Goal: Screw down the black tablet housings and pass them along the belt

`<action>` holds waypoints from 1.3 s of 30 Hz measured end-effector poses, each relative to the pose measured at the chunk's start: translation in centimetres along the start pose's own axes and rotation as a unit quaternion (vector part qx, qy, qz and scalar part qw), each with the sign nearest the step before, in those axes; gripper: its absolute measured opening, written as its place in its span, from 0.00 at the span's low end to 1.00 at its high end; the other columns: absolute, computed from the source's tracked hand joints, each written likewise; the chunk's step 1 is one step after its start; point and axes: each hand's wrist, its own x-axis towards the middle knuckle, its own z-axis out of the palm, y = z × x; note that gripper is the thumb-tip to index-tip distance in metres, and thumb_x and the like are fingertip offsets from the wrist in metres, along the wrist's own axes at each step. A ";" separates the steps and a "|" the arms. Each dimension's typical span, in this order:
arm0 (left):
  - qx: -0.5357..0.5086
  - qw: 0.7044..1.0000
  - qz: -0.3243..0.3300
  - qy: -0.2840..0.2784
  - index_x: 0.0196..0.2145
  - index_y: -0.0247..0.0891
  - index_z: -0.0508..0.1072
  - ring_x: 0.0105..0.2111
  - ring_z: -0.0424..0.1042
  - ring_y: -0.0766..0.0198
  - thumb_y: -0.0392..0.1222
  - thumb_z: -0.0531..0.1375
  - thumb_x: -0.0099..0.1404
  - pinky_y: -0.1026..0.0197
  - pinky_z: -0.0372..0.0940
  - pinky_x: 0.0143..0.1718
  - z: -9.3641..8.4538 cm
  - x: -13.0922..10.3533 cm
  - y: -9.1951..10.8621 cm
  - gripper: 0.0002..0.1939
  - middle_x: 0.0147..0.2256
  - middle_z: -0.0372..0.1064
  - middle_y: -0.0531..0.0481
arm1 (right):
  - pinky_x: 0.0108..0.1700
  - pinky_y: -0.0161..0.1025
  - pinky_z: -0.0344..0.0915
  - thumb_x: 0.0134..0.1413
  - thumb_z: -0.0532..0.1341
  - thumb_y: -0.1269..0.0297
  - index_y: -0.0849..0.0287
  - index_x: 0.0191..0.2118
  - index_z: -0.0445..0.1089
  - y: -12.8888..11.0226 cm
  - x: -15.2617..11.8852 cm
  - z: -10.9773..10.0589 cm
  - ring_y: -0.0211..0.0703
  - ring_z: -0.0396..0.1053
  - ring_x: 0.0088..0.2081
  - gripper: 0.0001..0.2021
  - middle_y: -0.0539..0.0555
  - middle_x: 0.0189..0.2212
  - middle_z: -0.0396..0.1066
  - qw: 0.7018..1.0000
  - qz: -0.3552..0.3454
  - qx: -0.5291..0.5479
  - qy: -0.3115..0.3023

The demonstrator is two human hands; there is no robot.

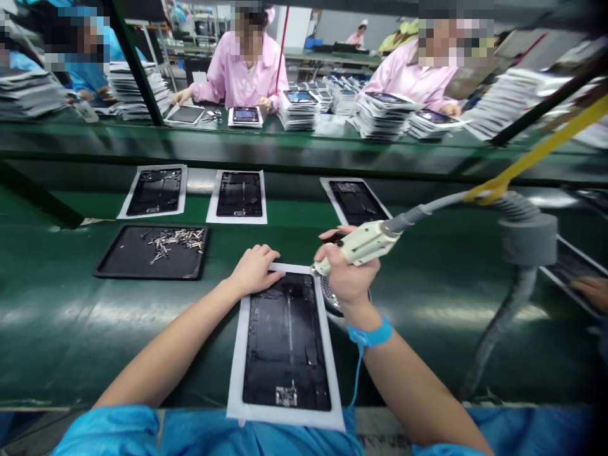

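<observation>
A black tablet housing (270,335) with its inner parts showing lies on a white sheet (237,373) in front of me. My left hand (254,271) rests on its far left corner, thumb on the black surface and fingers apart from the thumb. My right hand (351,272) is wrapped round a pale electric screwdriver (368,242), tilted with its tip at the housing's far right corner. Whether the tip touches a screw is too small to tell. A blue wrist strap (373,334) circles my right wrist. Partly hidden under that hand is a round dish (330,296).
A black tray (142,253) with many small metal parts stands at left. More housings on sheets (240,195) lie along the far side. A grey cable hangs from a yellow strap (536,152) at right. Co-workers in pink (247,76) sit across, by stacks (299,111). Another person's hand (591,291) shows at right.
</observation>
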 end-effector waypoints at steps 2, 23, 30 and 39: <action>-0.002 0.998 -0.011 -0.069 0.46 0.39 0.78 0.44 0.75 0.52 0.49 0.65 0.67 0.55 0.67 0.44 0.1 1.4 0.9 0.14 0.43 0.76 0.45 | 0.22 0.34 0.70 0.55 0.69 0.68 0.54 0.45 0.70 -0.1 0.4 -2.5 0.33 0.71 0.21 0.13 0.47 0.34 0.76 0.999 -0.009 -0.036 0.029; -0.044 0.995 -0.077 0.049 0.37 0.42 0.79 0.43 0.73 0.55 0.43 0.60 0.72 0.55 0.65 0.46 1.1 8.4 -3.5 0.09 0.38 0.74 0.47 | 0.27 0.34 0.73 0.51 0.70 0.69 0.56 0.43 0.73 1.8 -0.5 -7.3 0.33 0.71 0.22 0.13 0.48 0.33 0.77 0.990 0.007 -0.112 0.088; -0.041 0.995 -0.066 0.059 0.37 0.42 0.79 0.42 0.72 0.56 0.44 0.59 0.72 0.55 0.66 0.46 1.4 8.5 -3.9 0.09 0.38 0.74 0.47 | 0.26 0.34 0.73 0.51 0.70 0.67 0.56 0.43 0.72 2.0 -0.4 -7.2 0.33 0.71 0.21 0.13 0.48 0.32 0.77 0.989 0.012 -0.115 0.093; -0.045 0.995 -0.077 0.041 0.38 0.42 0.79 0.44 0.71 0.55 0.45 0.58 0.72 0.55 0.66 0.47 1.2 8.5 -3.7 0.10 0.39 0.74 0.46 | 0.26 0.35 0.72 0.51 0.70 0.64 0.56 0.43 0.71 2.1 -0.4 -7.2 0.33 0.70 0.21 0.13 0.47 0.31 0.76 0.988 0.021 -0.126 0.092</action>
